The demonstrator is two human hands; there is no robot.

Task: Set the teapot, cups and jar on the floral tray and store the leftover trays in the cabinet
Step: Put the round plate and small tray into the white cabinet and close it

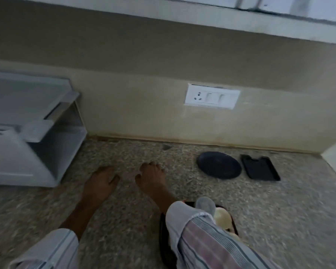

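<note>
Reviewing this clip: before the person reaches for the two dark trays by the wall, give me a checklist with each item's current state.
1. Left hand free: ok, it holds nothing, over the counter.
2. Right hand free: ok, fingers curled but nothing in them.
3. Round tray reachable: ok, flat on the counter, nothing on it.
4. Rectangular tray reachable: ok, beside the round one, apart from it.
5. Floral tray loaded: cannot tell, the right sleeve hides most of it; only a pale lid and a cream round thing show.
6. Cabinet ready: cannot tell, none clearly in view.
</note>
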